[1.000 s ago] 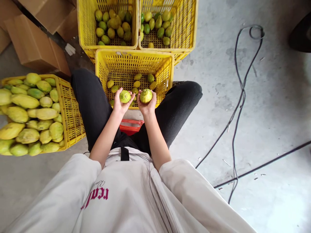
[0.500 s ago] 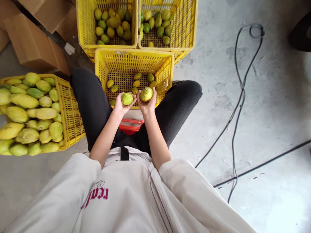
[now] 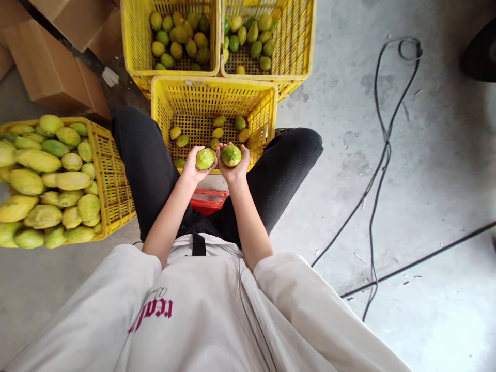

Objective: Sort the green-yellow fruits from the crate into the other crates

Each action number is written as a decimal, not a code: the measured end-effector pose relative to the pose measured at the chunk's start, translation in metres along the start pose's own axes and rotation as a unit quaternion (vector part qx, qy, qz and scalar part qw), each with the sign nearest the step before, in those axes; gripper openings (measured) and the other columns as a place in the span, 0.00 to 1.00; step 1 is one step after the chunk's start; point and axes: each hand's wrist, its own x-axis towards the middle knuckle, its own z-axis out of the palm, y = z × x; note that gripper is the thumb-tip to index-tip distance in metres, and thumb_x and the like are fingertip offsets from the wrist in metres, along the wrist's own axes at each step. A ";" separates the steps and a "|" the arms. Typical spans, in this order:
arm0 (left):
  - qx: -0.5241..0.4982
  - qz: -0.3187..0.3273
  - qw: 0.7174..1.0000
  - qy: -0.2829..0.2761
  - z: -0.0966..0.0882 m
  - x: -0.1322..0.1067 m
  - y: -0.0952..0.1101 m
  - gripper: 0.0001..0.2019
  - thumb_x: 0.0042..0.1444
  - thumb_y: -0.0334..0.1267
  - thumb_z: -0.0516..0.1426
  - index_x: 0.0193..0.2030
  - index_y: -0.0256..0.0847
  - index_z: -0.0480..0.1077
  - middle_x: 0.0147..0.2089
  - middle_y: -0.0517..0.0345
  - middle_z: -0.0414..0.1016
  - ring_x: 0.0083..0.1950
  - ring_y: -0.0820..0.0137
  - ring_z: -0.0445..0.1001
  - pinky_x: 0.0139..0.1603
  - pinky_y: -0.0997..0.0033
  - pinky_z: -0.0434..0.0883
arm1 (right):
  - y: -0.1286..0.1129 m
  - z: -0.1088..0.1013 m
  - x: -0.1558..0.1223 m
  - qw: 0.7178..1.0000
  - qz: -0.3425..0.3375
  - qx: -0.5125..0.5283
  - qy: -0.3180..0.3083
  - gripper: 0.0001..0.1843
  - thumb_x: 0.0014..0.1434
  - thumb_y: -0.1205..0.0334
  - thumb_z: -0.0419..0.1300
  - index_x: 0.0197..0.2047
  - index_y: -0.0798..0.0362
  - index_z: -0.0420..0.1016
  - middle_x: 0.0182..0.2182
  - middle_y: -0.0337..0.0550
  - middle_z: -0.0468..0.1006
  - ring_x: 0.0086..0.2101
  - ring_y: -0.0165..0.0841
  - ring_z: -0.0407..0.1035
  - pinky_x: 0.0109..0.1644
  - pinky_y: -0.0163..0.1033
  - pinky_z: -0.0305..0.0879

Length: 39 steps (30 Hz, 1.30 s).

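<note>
My left hand (image 3: 196, 166) is cupped around an oval yellow-green fruit (image 3: 205, 159); its exact kind I cannot make out. Close beside it, my right hand (image 3: 236, 168) holds a second, rounder green fruit (image 3: 231, 155) with a blotchy skin. Both fruits rest in upturned palms with the fingers curled about them, over the near side of a yellow plastic crate (image 3: 213, 95). On the floor of that crate lie several small yellow and green fruits (image 3: 183, 140), spread apart. The crate stands between my knees.
Behind it, a left yellow crate (image 3: 134, 46) and a right yellow crate (image 3: 306, 41) hold more fruit. A heaped crate (image 3: 116, 191) stands by my left leg. Cardboard boxes (image 3: 50, 67) lie at upper left, black cable (image 3: 383, 155) on the concrete at right. Below me is something red (image 3: 209, 199).
Both fruits have turned in my hands and show other sides, the right one now greener. The left fruit has moved slightly right, the right one slightly left and toward me.
</note>
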 end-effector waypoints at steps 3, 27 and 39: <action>-0.007 -0.009 1.000 0.009 0.000 0.002 0.000 0.02 0.64 0.38 0.63 0.40 0.44 0.74 0.30 0.61 0.78 0.38 0.66 0.85 0.51 0.64 0.84 | 0.000 -0.002 0.002 1.000 -0.003 -0.024 0.004 0.18 0.72 0.48 0.51 0.36 0.49 0.73 0.30 0.38 0.81 0.33 0.31 0.79 0.43 0.39 0.83; -0.024 0.002 1.000 0.009 -0.002 0.005 -0.001 0.06 0.67 0.42 0.61 0.48 0.45 0.73 0.37 0.56 0.80 0.42 0.64 0.85 0.55 0.59 0.84 | 0.002 -0.003 0.004 0.998 0.003 -0.057 -0.016 0.23 0.71 0.42 0.49 0.41 0.50 0.77 0.35 0.46 0.84 0.37 0.38 0.81 0.43 0.46 0.85; -0.043 0.053 0.998 0.015 -0.002 0.003 0.000 0.05 0.64 0.41 0.62 0.45 0.47 0.73 0.36 0.59 0.79 0.42 0.68 0.83 0.58 0.63 0.82 | -0.001 0.007 -0.007 0.998 -0.052 -0.025 -0.027 0.17 0.72 0.53 0.51 0.39 0.50 0.77 0.34 0.39 0.85 0.33 0.30 0.78 0.42 0.36 0.81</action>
